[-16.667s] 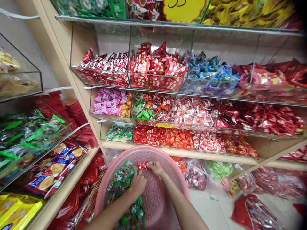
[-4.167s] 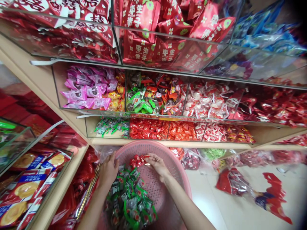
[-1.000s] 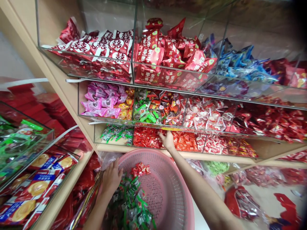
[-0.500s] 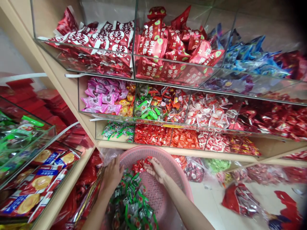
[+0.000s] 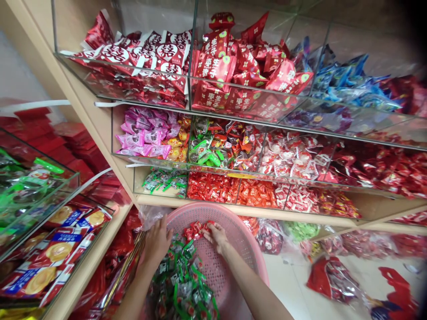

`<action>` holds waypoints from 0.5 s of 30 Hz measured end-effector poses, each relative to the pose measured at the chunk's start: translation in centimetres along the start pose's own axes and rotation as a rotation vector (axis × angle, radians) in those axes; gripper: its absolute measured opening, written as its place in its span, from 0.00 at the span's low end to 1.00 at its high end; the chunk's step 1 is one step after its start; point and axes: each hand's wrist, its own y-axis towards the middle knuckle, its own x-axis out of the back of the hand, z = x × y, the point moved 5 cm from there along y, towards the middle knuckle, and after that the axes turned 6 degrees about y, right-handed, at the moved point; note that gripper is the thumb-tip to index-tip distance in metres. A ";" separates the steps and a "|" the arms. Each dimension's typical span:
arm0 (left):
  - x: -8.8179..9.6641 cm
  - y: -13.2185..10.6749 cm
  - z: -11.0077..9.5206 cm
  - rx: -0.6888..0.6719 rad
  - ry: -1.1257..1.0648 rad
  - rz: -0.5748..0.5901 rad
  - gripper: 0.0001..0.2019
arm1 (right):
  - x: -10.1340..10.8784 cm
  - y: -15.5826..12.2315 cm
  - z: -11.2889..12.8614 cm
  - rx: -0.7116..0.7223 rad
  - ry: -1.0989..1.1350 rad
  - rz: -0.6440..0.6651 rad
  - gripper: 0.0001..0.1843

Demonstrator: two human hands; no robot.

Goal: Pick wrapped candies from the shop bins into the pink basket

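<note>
Taking the pink basket as the dial, with twelve o'clock toward the shelf, the left hand lies over the rim at about ten o'clock, its fingers nearly straight and slightly spread, pointing to one o'clock, the thumb standing off to the inner side; whether they curl round the rim I cannot tell. The right hand reaches in from five o'clock, over the basket's inside just past twelve, its fingers bent and aimed toward ten, thumb and forefinger a narrow way apart. Its fingertips meet the right end of the red candies; whether a piece is pinched between them cannot be made out. These candies form a small cluster inside the basket between eleven and twelve, longer across than deep, its long axis running roughly from nine to three; single pieces are too small to read for direction. The green-wrapped candies heap from ten round to six, the heap's long axis slanting from eleven to five, with wrapper ends pointing many ways. Beyond the rim at twelve stand a bin of red candies and, toward one, a bin of orange candies.
</note>
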 end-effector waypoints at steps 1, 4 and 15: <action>0.0 0.0 0.0 0.000 0.004 -0.001 0.24 | -0.1 0.0 -0.2 0.002 0.019 -0.016 0.16; 0.0 0.0 0.0 -0.005 0.008 -0.011 0.24 | -0.4 0.1 -0.8 0.012 0.117 -0.062 0.20; 0.0 0.0 0.0 0.006 0.013 0.014 0.23 | -0.8 -0.3 -0.8 0.102 0.249 -0.088 0.25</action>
